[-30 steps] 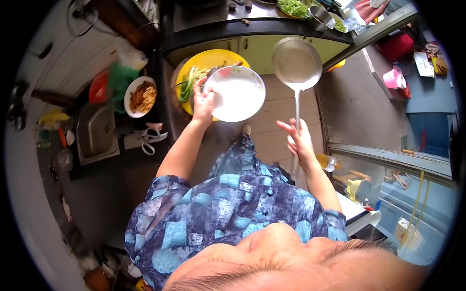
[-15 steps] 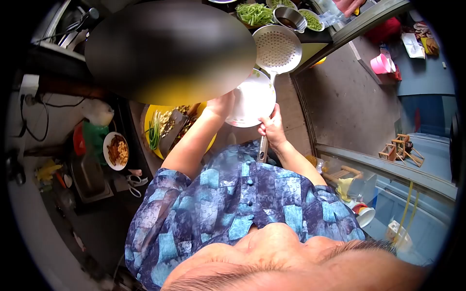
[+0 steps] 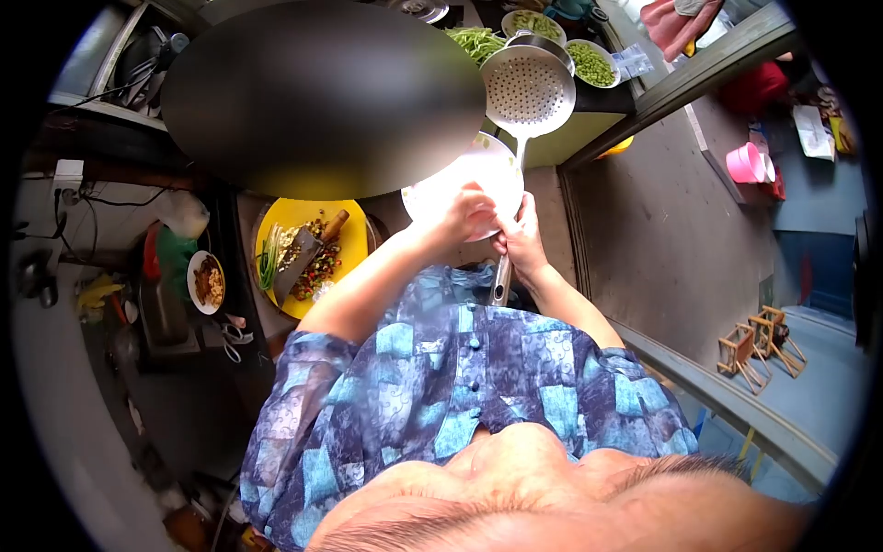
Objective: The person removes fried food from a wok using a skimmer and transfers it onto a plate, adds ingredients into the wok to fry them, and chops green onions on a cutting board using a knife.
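Grey floor [image 3: 658, 216] is seen at right; on the dark table [image 3: 602, 100] at top, a round white bowl [image 3: 617, 75] is filled with green peas [image 3: 591, 63]. Near centre, a perforated metal skimmer [image 3: 529, 90] is grasped by the right hand [image 3: 521, 245]; a white floral-rimmed plate [image 3: 499, 175] is overlapped by the curled left hand [image 3: 463, 218], whose grip cannot be told.

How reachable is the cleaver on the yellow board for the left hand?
Likely yes: the cleaver lies uncovered on the yellow board, handle exposed, nothing visible blocking it. The left hand is at the white plate, though, so it would probably need to swing over first.
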{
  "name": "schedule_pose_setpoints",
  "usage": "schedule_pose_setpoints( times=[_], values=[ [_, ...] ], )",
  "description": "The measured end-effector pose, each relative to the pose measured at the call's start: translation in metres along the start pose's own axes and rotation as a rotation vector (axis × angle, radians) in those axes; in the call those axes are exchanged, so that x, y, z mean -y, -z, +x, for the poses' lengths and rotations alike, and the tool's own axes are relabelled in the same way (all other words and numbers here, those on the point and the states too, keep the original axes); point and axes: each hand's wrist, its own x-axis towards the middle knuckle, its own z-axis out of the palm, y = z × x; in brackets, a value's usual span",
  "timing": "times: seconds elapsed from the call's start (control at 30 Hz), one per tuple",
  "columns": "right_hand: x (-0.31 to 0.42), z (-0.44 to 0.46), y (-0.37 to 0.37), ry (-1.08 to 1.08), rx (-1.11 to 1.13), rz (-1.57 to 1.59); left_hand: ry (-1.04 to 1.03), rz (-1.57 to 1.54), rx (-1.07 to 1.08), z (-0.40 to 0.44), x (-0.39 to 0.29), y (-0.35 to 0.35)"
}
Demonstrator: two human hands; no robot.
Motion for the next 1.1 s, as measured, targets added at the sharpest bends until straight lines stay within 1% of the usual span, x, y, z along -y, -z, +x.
schedule_pose_setpoints(
  times=[0.03, 0.13, 0.23, 0.27, 0.33, 0.4, 0.43, 0.47, 0.53, 0.6, 0.63, 0.67, 0.7, 0.73, 0.77, 0.8, 0.87, 0.9, 1.0, 1.07, 1.1],
  values=[
    [0.003, -0.002, 0.001, -0.029, 0.006, 0.008, -0.005, -0.010, 0.041, -0.008, 0.000, 0.005],
    [0.011, -0.005, 0.004, -0.083, 0.007, 0.018, 0.092, 0.393, 0.015, -0.022, -0.006, 0.026],
    [0.007, -0.004, 0.003, -0.117, 0.047, 0.005, 0.165, 0.610, -0.200, -0.007, 0.021, 0.022],
    [0.008, -0.005, 0.000, -0.115, 0.061, -0.002, 0.073, 0.614, -0.314, 0.005, 0.024, 0.015],
    [0.010, -0.005, -0.001, -0.096, 0.092, -0.019, 0.064, 0.608, -0.384, 0.032, 0.021, 0.003],
    [0.012, -0.003, 0.000, -0.058, 0.126, -0.038, -0.126, 0.420, -0.372, 0.043, 0.004, -0.009],
    [0.015, -0.003, -0.002, -0.014, 0.130, -0.017, -0.089, 0.351, -0.252, 0.037, -0.012, -0.017],
    [0.018, -0.002, -0.002, -0.010, 0.108, -0.038, -0.053, 0.215, -0.170, 0.026, -0.023, -0.018],
    [0.022, -0.006, -0.006, -0.004, 0.067, -0.005, -0.116, 0.132, -0.044, 0.006, -0.025, 0.000],
    [0.024, -0.008, -0.005, -0.055, 0.031, -0.012, 0.050, 0.352, 0.082, -0.019, -0.026, 0.023],
    [0.018, -0.003, 0.001, -0.075, 0.052, -0.016, 0.037, 0.468, 0.097, -0.025, -0.030, 0.039],
    [0.013, 0.001, 0.009, -0.046, 0.072, 0.059, -0.038, 0.573, 0.130, -0.017, -0.028, 0.053],
    [0.018, 0.001, 0.004, -0.082, 0.023, -0.032, -0.024, 0.641, 0.029, -0.015, -0.015, 0.052],
    [0.014, 0.007, 0.005, -0.044, 0.091, 0.017, -0.009, 0.700, -0.078, -0.010, -0.004, 0.046],
    [0.012, 0.009, 0.008, -0.051, 0.158, 0.006, 0.032, 0.779, -0.109, -0.003, 0.007, 0.041],
    [0.016, 0.013, 0.005, -0.067, 0.150, -0.045, 0.073, 0.856, -0.145, 0.011, 0.011, 0.037],
    [0.027, 0.016, 0.003, -0.053, 0.140, -0.092, 0.101, 0.762, -0.322, 0.041, 0.014, 0.026],
    [0.030, 0.016, 0.001, -0.043, 0.141, -0.084, 0.145, 0.728, -0.356, 0.053, 0.009, 0.024],
    [0.037, 0.010, 0.000, -0.050, 0.208, -0.068, -0.060, 0.464, -0.479, 0.073, -0.018, 0.004],
    [0.039, 0.008, 0.003, -0.056, 0.230, -0.047, -0.027, 0.273, -0.450, 0.079, -0.020, -0.011],
    [0.040, 0.008, 0.004, -0.061, 0.222, -0.028, -0.021, 0.174, -0.332, 0.077, -0.032, -0.007]
  ],
)
